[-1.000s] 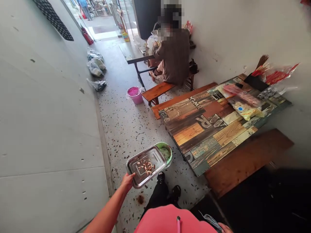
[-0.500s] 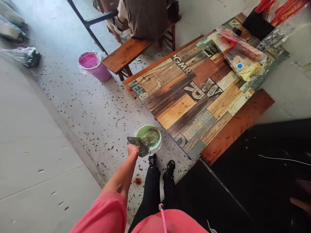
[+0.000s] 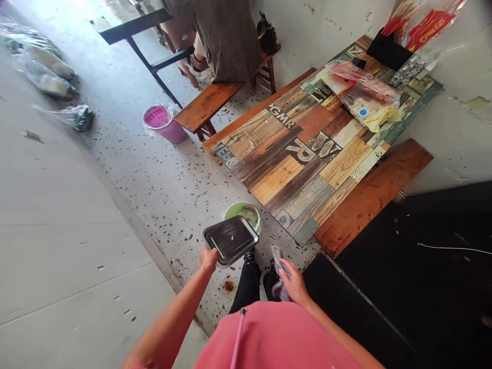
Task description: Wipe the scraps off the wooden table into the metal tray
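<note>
My left hand grips the near left edge of a dark rectangular tray, which is held out level above the floor. A small pale mark shows on its black inside. Behind the tray stands a green lined bucket, partly covered by it. In my right hand is a bunched grey cloth, hanging down in front of my dark trousers. The cloth and the tray are apart.
A table with a wood-patchwork top stands ahead to the right, bags of food on its far end. Wooden benches flank it. A pink lined bucket and plastic bags are on the floor. A person sits beyond.
The tray has turned from steeply tilted to nearly level, its inside facing up. My right hand has come into view with the grey cloth.
</note>
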`<state>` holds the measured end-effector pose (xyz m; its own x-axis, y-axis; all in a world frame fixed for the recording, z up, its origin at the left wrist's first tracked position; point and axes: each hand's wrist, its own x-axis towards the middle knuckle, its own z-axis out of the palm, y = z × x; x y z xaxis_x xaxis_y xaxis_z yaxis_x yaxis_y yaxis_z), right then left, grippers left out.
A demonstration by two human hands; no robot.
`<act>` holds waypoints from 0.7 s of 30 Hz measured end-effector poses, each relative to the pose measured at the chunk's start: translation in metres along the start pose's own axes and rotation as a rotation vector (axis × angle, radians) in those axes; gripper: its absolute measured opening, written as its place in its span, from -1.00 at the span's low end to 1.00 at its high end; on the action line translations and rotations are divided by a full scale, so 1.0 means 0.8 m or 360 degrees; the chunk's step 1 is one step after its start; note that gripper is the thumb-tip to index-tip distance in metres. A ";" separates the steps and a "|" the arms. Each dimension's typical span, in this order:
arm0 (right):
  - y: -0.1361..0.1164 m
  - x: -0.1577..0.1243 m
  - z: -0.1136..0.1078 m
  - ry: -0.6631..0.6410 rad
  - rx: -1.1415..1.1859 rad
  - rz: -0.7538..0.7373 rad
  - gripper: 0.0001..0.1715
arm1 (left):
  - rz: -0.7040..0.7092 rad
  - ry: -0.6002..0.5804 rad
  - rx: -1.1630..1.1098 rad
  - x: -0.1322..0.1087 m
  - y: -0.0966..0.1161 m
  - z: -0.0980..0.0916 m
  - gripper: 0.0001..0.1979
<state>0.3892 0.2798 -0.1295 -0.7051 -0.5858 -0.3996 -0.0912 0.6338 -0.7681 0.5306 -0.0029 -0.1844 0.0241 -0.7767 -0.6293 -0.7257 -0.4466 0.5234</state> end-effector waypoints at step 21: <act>-0.125 0.188 0.219 -0.0348 -0.1110 -0.0696 -0.62 | 0.0486 0.0358 0.0229 -0.060 0.014 -0.138 -0.89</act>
<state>0.4151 0.0399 -0.2006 -0.3605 -0.8892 -0.2816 -0.7865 0.4522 -0.4208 0.5974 -0.0198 -0.0853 -0.0695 -0.9489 -0.3078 -0.8113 -0.1258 0.5710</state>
